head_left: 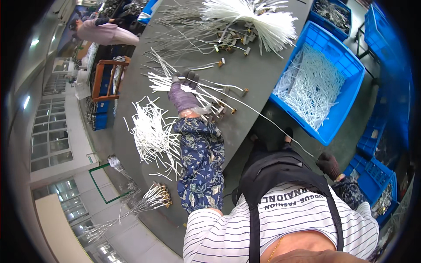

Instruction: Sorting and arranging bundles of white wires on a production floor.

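Note:
My left hand (pixel 184 91), in a purple-grey glove with clear plastic at the wrist, is closed around a bundle of white-sleeved wires (pixel 160 82) above the grey table. Small metal end pieces (pixel 218 109) lie at the wires' near right ends. One long thin white wire (pixel 280 129) runs from this bundle past the table edge. Its far end reaches my right hand (pixel 329 164), gloved in dark brown and closed on it, out to the right of my body. Left of my left forearm lies a loose heap of short white tubes (pixel 153 131).
Across the table (pixel 250 72), a large white wire bundle (pixel 250 19) lies at the far end. Another wire bundle (pixel 153 197) sits near the left edge. A blue crate (pixel 322 37) of white tubes stands right of the table. Another person (pixel 103 33) stands at far left.

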The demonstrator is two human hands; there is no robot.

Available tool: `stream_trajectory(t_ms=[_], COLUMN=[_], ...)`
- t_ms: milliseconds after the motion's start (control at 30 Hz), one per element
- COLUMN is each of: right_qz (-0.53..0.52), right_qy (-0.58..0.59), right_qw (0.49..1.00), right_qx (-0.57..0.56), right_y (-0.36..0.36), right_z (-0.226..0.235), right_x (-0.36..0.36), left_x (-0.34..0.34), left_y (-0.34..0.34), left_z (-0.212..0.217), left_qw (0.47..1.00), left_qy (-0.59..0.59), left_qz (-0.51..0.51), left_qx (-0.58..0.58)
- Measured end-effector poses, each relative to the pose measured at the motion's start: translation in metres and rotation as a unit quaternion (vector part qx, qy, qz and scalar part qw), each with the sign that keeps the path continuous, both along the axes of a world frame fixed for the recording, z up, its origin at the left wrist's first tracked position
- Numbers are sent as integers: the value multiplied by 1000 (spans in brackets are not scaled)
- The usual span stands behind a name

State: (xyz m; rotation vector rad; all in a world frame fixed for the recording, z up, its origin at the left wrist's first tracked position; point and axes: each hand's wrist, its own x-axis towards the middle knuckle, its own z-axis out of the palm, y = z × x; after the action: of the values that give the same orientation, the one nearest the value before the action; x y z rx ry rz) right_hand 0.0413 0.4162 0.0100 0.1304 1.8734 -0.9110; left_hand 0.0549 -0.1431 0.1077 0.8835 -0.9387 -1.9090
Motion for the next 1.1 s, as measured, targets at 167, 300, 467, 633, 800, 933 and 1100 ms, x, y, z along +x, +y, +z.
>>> stream_trajectory(t_ms=[167,300,467,633,800,933,1100], right_qz=[51,54,51,30,114,230,192], right_qy=[94,215,84,87,35,178,467], right_qw=[994,974,992,985,955,913,861], right_qx=[5,-39,-83,-148,-270,-284,-60], right_y=[-4,-7,-74,-145,-290,-335,-405], right_z=[4,-18,-9,22,58,53,25], right_x=[7,3,-19,-28,-47,-72,-164], left_x=[13,18,26,45,37,56,81], left_y=[-10,27,109,46,111,47,9], left_z=[-9,-19,-40,-32,-52,-45,-46], left_qw=[999,907,924,953,912,874,930], left_qy=[13,-322,-138,-263,-343,-395,-300], left_qz=[-11,-193,-345,-149,-226,-265,-212], left_qx=[51,-189,93,-21,11,-97,2])
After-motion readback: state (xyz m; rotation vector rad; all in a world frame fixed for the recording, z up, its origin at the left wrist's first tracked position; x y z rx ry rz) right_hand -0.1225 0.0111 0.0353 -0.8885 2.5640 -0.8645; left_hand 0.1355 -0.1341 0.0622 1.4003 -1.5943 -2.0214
